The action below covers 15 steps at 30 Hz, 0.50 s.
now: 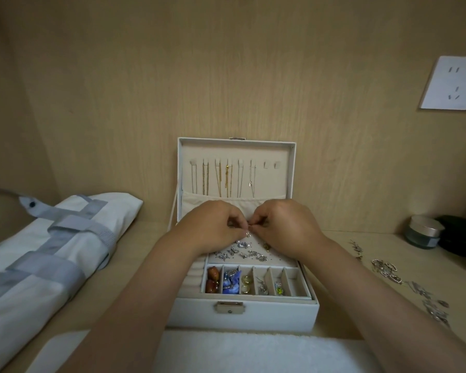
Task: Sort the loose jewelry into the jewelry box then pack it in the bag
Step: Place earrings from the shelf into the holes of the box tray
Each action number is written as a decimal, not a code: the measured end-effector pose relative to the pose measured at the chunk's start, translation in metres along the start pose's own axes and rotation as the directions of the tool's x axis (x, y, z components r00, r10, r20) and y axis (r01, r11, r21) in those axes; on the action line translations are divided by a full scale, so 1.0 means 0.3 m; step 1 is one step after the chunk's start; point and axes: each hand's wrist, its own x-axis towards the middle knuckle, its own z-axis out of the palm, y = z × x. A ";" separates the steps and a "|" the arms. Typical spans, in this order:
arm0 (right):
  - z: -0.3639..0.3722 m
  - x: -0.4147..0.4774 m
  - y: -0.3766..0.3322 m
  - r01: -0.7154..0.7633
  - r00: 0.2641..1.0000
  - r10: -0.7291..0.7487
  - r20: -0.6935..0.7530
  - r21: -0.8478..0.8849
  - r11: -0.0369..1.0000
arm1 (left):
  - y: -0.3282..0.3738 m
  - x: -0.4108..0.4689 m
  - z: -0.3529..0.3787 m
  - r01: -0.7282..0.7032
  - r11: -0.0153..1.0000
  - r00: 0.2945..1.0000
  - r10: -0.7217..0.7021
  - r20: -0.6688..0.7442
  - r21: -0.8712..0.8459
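A white jewelry box (253,316) stands open in the middle of the desk, its lid upright with several chains (221,181) hanging inside. Small silver earrings (242,253) lie on the box's rear panel, and the front compartments (253,284) hold coloured pieces. Over that rear panel my left hand (213,224) and my right hand (283,224) meet, and both pinch one tiny silver earring (248,229) between their fingertips. A white and grey bag (46,251) lies flat at the left. Loose silver jewelry (404,281) is scattered on the desk at the right.
A small glass jar (424,232) with a metal lid and a black object (460,235) sit at the back right. A white towel (253,351) lies along the front edge. A wall socket (452,83) is mounted on the wooden back panel.
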 end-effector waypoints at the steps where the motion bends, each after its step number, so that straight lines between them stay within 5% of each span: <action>1: 0.000 0.003 0.000 0.024 1.000 -0.024 0.009 -0.020 1.000 | -0.003 0.001 0.000 -0.007 1.000 1.000 0.007 -0.005 0.010; 6: -0.023 0.020 0.013 0.074 0.978 -0.074 0.197 0.008 0.997 | -0.012 0.006 0.002 -0.011 1.000 1.000 0.012 -0.012 0.014; 15: -0.127 0.002 0.066 -0.134 0.952 0.034 0.304 0.314 0.940 | 0.005 0.000 0.008 -0.029 1.000 1.000 0.029 -0.009 0.006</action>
